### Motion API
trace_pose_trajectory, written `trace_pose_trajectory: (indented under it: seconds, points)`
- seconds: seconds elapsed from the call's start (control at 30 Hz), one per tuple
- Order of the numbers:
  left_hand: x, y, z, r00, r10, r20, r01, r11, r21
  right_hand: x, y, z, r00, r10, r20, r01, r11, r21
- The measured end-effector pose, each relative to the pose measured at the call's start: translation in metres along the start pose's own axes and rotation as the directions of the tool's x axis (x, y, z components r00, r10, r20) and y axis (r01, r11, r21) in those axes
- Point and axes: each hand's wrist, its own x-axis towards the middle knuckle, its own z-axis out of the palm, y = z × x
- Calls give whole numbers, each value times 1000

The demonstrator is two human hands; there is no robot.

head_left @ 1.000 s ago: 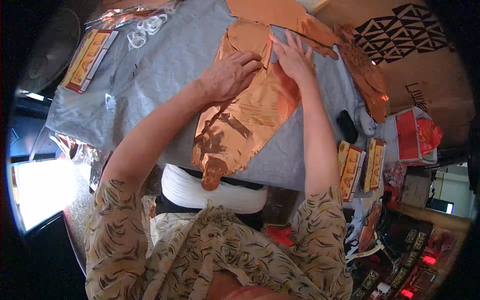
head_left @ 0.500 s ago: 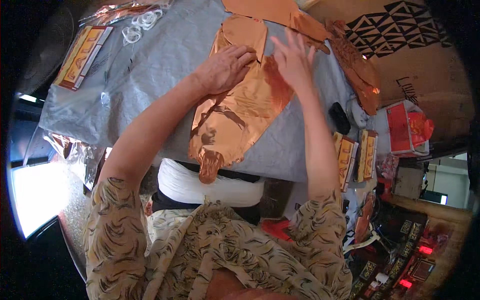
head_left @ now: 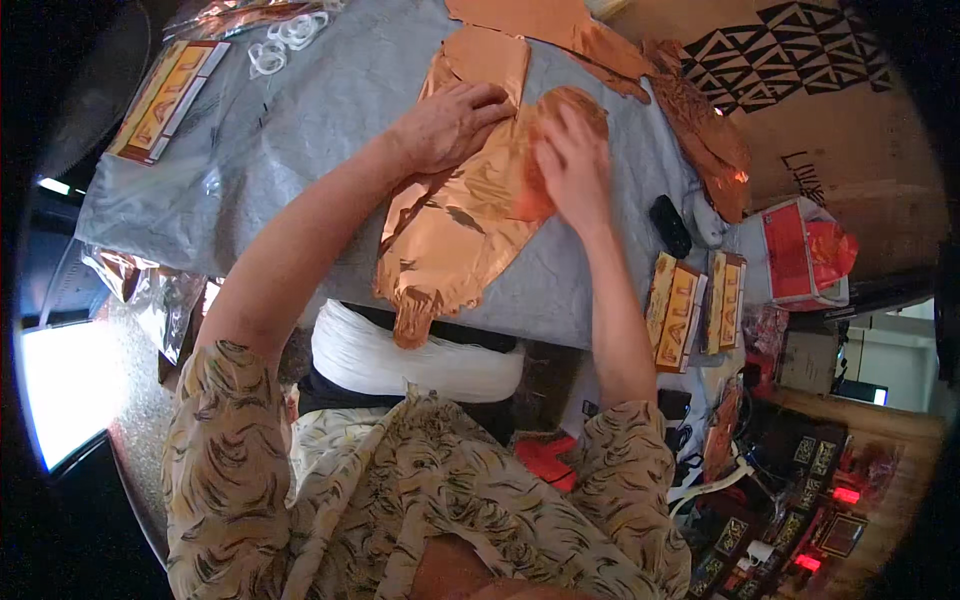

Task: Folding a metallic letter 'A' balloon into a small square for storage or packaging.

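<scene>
A flat, copper-coloured foil balloon (head_left: 440, 245) lies lengthwise on the grey-covered table, its narrow tail (head_left: 413, 322) hanging over the near edge. My left hand (head_left: 452, 125) rests on its upper middle, fingers laid across the foil and slightly bent. To the right, my right hand (head_left: 575, 165) presses on a rounded foil flap (head_left: 585, 105), fingers stretched out and a little blurred. Parts of the foil under both palms are hidden. More copper foil pieces (head_left: 545, 30) lie beyond the balloon.
White ribbon coils (head_left: 280, 45) and a printed yellow package (head_left: 168, 100) lie at the left. At the right are a black object (head_left: 670, 225), two similar packages (head_left: 677, 310), a red and white box (head_left: 800, 250) and a cardboard box (head_left: 850, 150). White strands (head_left: 410, 365) hang below the table edge.
My right hand has come down and left onto the foil. A rounded flap now shows beneath it and the foil's right side looks narrower. My left hand stays on the balloon.
</scene>
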Motion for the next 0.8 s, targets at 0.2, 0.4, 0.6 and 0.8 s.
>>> trace_pose_trajectory:
  seconds: [0.2,0.4,0.6,0.8]
  points:
    - [1,6,-3,1000,-16,11,16,1000,2,-2,32,-17,740,672,31,-633,711,-305]
    - [0,0,1,1000,1,-4,-1,1000,23,13,42,-12,741,669,57,-667,743,-53]
    - [1,1,5,1000,-29,-2,29,996,87,36,28,-34,784,619,-47,-598,774,210]
    - [-9,4,4,995,-93,-17,95,972,217,90,-44,-52,871,484,-86,-437,842,318]
